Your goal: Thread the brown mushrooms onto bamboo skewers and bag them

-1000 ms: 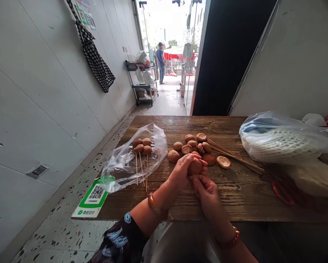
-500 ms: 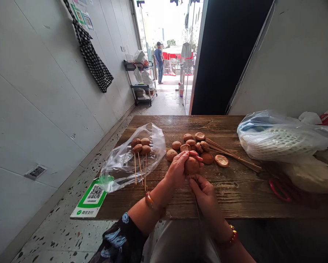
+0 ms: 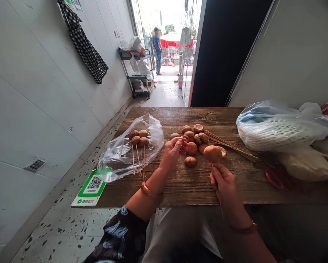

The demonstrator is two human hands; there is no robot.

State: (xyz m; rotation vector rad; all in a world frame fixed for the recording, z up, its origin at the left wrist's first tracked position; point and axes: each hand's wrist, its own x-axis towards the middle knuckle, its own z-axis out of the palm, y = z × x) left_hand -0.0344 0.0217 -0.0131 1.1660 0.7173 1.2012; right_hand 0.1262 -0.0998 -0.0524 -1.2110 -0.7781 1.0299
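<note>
My right hand (image 3: 222, 177) is closed round a thin bamboo skewer, with a brown mushroom cap (image 3: 212, 153) on its upper end, raised above the table. To its left my left hand (image 3: 175, 149) reaches over the near side of a pile of loose mushrooms (image 3: 191, 148), fingers curled apart and nothing visible between them. One mushroom (image 3: 190, 162) lies in front of the pile. Behind the cap, another mushroom (image 3: 223, 151) is partly hidden. Several bare skewers (image 3: 231, 145) lie in a bundle right of the pile.
On the left, a clear plastic bag (image 3: 117, 160) lies under skewered mushrooms (image 3: 139, 138). A green-and-white QR card (image 3: 89, 190) sits at the table corner. Red-handled scissors (image 3: 274, 179) and bagged goods (image 3: 276, 128) are on the right. A person (image 3: 157, 51) stands outside the doorway.
My left hand has let go of the mushroom cap. My right hand has moved right with the cap on its skewer. The whole view has shifted slightly.
</note>
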